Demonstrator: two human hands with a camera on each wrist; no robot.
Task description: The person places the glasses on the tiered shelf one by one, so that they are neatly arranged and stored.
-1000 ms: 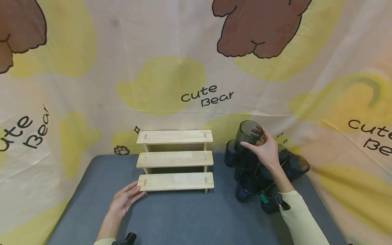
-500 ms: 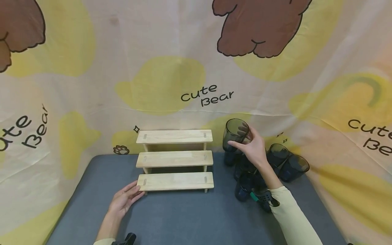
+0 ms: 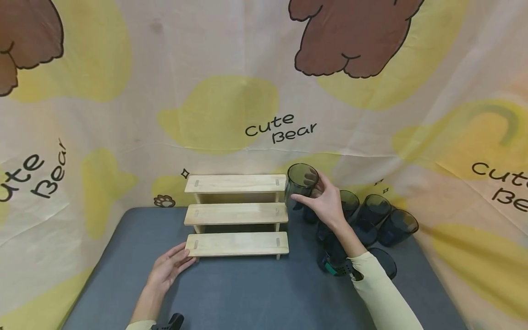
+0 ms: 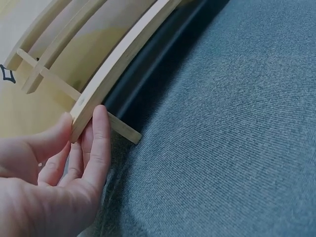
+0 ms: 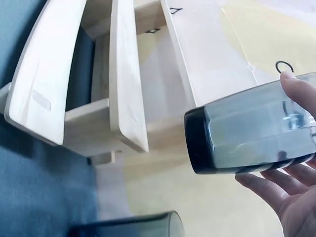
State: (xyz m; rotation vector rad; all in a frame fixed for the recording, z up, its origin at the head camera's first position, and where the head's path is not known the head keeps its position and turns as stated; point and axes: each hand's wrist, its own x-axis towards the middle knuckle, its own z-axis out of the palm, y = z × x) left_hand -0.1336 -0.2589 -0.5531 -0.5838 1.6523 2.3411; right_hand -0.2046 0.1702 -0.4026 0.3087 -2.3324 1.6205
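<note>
A three-tier wooden step shelf (image 3: 237, 244) stands at the back of the table. My left hand (image 3: 167, 271) holds the left end of its lowest board; in the left wrist view, the thumb and fingers (image 4: 99, 143) pinch the board's corner (image 4: 81, 116). With my right hand (image 3: 327, 205) I grip a tinted drinking glass (image 3: 296, 185), raised beside the right end of the top board. Its mouth faces up. Seen from the right wrist, the thick dark base of the glass (image 5: 200, 143) points toward the shelf, with thumb and fingers around its sides.
Several more dark tinted glasses (image 3: 399, 228) stand bunched at the right of the grey table (image 3: 247, 293), partly hidden by my right forearm. A printed cloth (image 3: 214, 114) hangs close behind and at both sides.
My right hand has carried the glass leftward from over the bunched glasses to beside the shelf's top tier. The left hand keeps its place on the lowest board.
</note>
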